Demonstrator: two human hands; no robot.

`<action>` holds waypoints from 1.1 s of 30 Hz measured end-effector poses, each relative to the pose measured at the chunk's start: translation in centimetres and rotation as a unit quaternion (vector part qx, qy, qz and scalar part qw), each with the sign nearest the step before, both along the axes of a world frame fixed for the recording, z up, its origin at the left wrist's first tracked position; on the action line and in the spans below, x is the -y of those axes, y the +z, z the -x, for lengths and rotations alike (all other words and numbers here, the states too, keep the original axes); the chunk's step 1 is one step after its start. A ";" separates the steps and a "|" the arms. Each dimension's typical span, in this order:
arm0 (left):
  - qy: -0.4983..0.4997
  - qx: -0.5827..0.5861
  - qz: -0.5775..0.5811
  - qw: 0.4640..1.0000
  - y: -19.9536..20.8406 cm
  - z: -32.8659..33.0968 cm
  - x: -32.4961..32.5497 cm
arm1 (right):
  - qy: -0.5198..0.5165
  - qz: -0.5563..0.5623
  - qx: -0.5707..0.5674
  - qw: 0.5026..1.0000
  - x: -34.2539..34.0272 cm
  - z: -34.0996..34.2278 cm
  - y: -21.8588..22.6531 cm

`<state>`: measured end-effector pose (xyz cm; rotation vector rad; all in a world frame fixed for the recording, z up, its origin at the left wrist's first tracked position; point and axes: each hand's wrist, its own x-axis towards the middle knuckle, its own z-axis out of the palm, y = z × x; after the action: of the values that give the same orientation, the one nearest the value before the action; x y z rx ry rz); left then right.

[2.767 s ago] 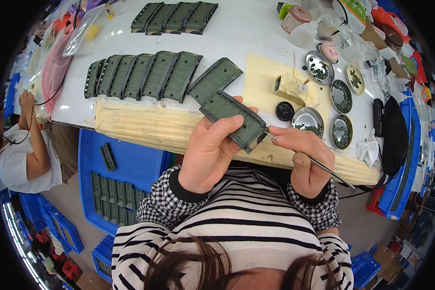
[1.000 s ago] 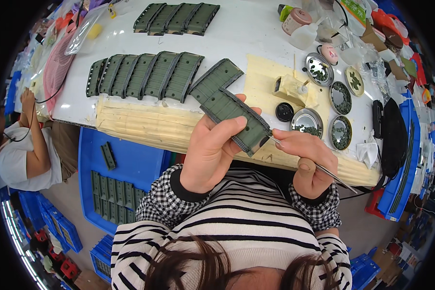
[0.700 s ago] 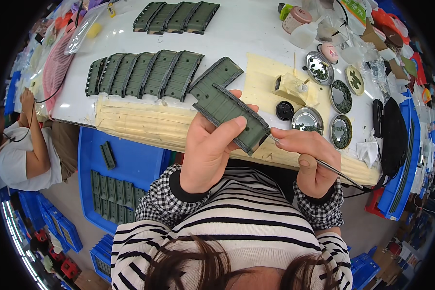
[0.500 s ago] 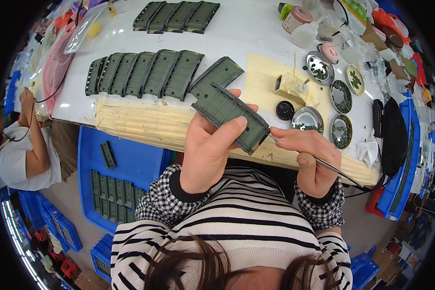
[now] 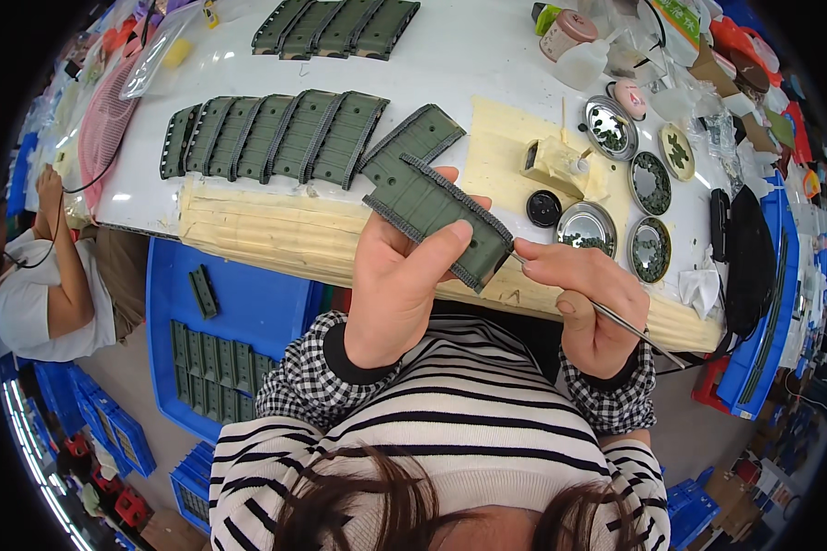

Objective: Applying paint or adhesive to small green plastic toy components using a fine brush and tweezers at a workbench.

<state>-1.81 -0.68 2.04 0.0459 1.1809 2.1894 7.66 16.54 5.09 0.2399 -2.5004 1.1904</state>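
Note:
My left hand (image 5: 404, 285) grips a dark green ribbed panel (image 5: 429, 213) with dark toothed strips along its long edges, held tilted above the table's front edge. The thumb lies across its face, and the other fingers go behind it. My right hand (image 5: 597, 298) is closed on a thin metal tweezer-like tool (image 5: 629, 327), its tip at the panel's lower right end. Whether the tip holds a small part is too small to tell. Behind the held panel lies another green panel (image 5: 427, 138). A row of similar panels (image 5: 276, 138) stands to the left.
More green panels (image 5: 335, 28) lie at the back. Round metal dishes (image 5: 651, 250) of small green pieces stand right, beside a taped holder with a small bottle (image 5: 560, 165) and a black round cap (image 5: 543, 208). A blue crate (image 5: 248, 285) holds panels below. Another person (image 5: 60, 285) sits left.
Almost nothing differs. The view has shifted slightly, and the tool's rear end in my right hand has dipped a little. Both hands stay in place at the panel.

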 end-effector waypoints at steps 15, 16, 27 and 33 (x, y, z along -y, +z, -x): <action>-0.018 0.073 -0.019 0.997 0.0 0.5 0.0 | 0.002 -0.003 -0.018 1.000 -0.1 -0.1 -0.4; -0.018 0.075 -0.020 0.997 0.0 0.5 0.0 | 0.003 -0.004 -0.018 1.000 -0.1 -0.1 -0.4; -0.025 0.089 -0.025 0.995 -0.3 0.4 0.1 | 0.008 -0.019 -0.022 1.000 -0.1 0.0 -0.5; -0.020 0.125 -0.063 0.990 -0.3 0.5 0.0 | 0.017 -0.005 -0.029 0.999 -0.1 -0.2 -0.8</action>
<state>-2.29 -0.68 1.77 -0.1467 0.8941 2.1600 7.86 16.64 4.33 0.3168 -2.4631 1.1677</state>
